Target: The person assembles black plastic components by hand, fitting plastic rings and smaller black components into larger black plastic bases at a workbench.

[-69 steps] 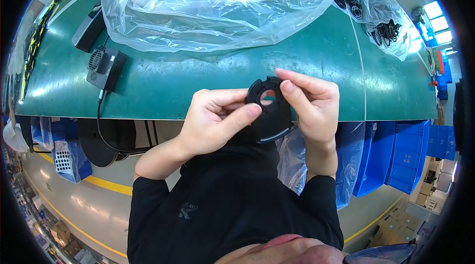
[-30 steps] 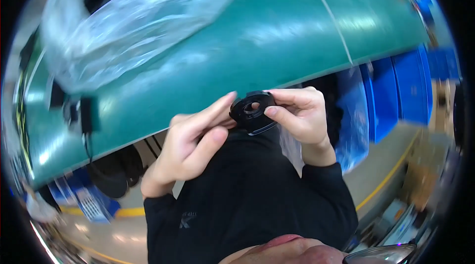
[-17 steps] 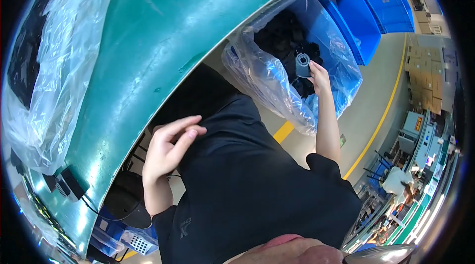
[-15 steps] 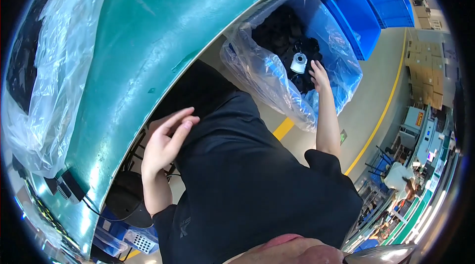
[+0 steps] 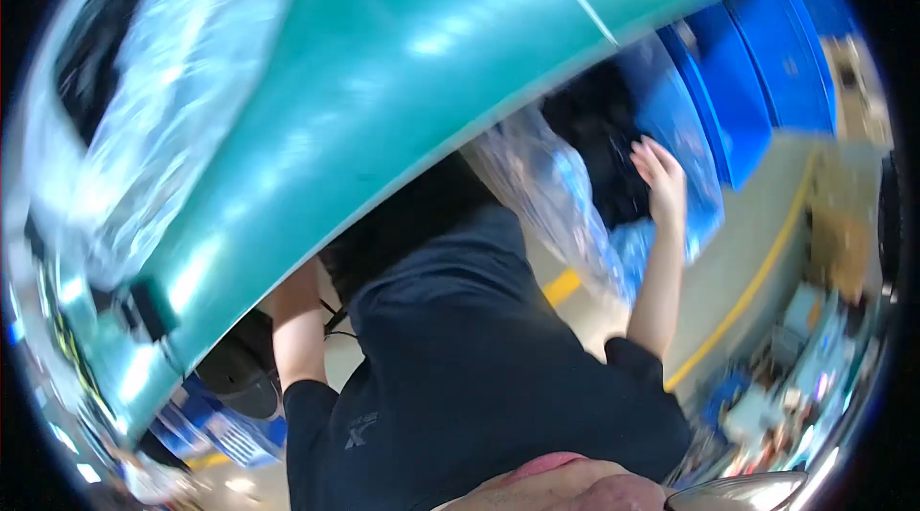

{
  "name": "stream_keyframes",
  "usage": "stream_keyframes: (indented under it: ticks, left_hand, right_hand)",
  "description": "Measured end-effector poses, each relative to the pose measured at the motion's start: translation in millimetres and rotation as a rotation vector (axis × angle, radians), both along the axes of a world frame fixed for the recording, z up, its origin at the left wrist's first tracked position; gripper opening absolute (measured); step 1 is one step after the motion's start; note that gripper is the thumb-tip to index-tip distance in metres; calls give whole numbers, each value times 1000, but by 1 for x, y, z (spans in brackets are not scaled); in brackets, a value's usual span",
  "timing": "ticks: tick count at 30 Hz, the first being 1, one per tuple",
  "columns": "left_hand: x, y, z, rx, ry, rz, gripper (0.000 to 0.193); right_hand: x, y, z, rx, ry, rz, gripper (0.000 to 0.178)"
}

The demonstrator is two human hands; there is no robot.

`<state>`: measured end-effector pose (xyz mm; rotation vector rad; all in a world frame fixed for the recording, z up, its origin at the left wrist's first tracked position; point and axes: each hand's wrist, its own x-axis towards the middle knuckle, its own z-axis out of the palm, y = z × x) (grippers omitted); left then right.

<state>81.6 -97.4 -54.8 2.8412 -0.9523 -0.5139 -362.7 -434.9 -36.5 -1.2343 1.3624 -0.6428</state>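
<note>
My right hand (image 5: 663, 175) hangs over a blue bin lined with a clear plastic bag (image 5: 554, 171). Its fingers are stretched out and nothing shows in them, so it is open. Beneath it in the bag lies a heap of black parts (image 5: 599, 132), too blurred to tell their kind. My left forearm (image 5: 299, 324) reaches to the edge of the green table (image 5: 383, 99), and the table's edge hides the left hand, so its fingers cannot be seen.
More blue bins (image 5: 728, 80) stand beyond the lined one. A plastic bag (image 5: 206, 60) with dark contents lies on the table's left side, near a small black box (image 5: 149, 308). A dark round stool seat (image 5: 240, 372) is under the table. Cardboard boxes (image 5: 839, 243) stand far right.
My left hand has gone from in front of my body to under the table edge. The white cylindrical part in the bin no longer shows. The view has shifted and blurred; my right hand stays open.
</note>
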Motion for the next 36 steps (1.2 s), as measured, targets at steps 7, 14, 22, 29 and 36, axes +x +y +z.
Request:
stream_keyframes:
  ticks: [7, 14, 22, 29, 36]
  left_hand:
    - [54, 87, 59, -159, -133, 386, 42]
    - [60, 121, 62, -284, -66, 515, 42]
    - [82, 113, 59, -438, 46, 487, 43]
    - [96, 110, 52, -544, 153, 445, 43]
    - [92, 109, 40, -617, 283, 412, 44]
  right_hand:
    - [94, 41, 160, -307, -137, 706, 28]
    - [237, 53, 247, -646, -233, 1056, 21]
    - [507, 44, 238, -1133, -161, 1154, 34]
    - [698, 1, 224, -1554, 97, 818, 37]
    - [731, -35, 210, -1238, 791, 986, 55]
